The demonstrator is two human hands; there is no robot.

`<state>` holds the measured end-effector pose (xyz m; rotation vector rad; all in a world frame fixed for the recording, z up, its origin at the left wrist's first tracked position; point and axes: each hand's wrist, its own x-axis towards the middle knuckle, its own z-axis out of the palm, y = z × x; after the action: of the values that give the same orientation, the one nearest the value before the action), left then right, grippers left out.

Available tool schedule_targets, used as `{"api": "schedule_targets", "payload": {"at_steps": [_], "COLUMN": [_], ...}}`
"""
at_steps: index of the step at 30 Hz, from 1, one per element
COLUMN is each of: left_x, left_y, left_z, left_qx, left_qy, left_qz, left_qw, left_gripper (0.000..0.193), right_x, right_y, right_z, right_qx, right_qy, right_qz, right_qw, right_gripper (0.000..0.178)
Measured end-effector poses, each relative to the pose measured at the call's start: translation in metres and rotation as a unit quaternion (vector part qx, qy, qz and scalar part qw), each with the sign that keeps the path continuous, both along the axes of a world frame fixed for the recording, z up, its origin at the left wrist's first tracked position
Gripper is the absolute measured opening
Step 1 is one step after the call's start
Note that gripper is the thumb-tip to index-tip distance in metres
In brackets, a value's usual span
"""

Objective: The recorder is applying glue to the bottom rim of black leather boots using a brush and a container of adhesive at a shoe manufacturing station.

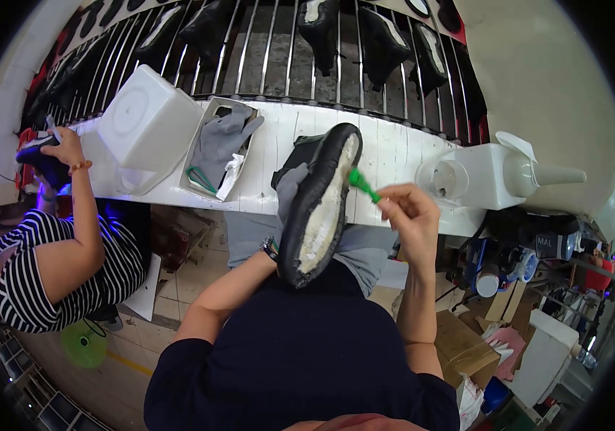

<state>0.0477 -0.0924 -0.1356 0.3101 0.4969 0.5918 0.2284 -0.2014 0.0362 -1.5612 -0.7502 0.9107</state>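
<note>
The shoe (319, 228), sole up, is at twelve o'clock over the edge of the desk (386, 144): probably light, stiff-soled, softer-sided, best gripped round its flanks. The left hand (291, 188) clasps its ten-o'clock side; the right hand (409, 215) pinches a brush (365, 185) at two o'clock.

There's a cardboard box (459, 346) and, seemingly, a fan (82, 345).

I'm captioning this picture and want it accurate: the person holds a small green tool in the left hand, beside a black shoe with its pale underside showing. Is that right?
Not quite: the head view shows the small green tool in the right hand. The black shoe beside it does show its pale underside.
</note>
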Motion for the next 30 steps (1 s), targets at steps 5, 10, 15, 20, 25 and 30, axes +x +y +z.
{"api": "schedule_targets", "payload": {"at_steps": [5, 10, 15, 20, 25, 30], "left_x": [0.006, 0.015, 0.021, 0.020, 0.020, 0.021], "left_y": [-0.012, -0.002, 0.001, 0.000, -0.004, -0.006], "left_z": [-0.045, -0.001, 0.026, 0.031, 0.040, 0.045], "left_qx": [0.404, 0.729, 0.726, 0.742, 0.743, 0.746], "left_qy": [0.228, 0.170, 0.191, 0.202, 0.234, 0.240], "left_qz": [0.051, 0.289, 0.321, 0.322, 0.316, 0.310], "left_qw": [0.884, 0.597, 0.577, 0.552, 0.542, 0.538], "left_gripper": [0.085, 0.097, 0.084, 0.082, 0.078, 0.070], "right_x": [-0.032, -0.029, -0.027, -0.029, -0.012, 0.011], "right_y": [-0.008, -0.001, -0.002, -0.009, 0.001, 0.021], "right_z": [0.013, 0.004, 0.006, 0.011, -0.012, -0.044], "right_qx": [0.041, 0.034, 0.029, 0.000, -0.001, -0.008], "right_qy": [-0.030, -0.123, -0.120, -0.114, -0.101, -0.152], "right_qz": [0.057, 0.025, 0.013, 0.045, -0.010, -0.072], "right_qw": [0.997, 0.992, 0.992, 0.992, 0.995, 0.986], "right_gripper": [0.013, 0.010, 0.008, 0.009, 0.006, 0.011]}}
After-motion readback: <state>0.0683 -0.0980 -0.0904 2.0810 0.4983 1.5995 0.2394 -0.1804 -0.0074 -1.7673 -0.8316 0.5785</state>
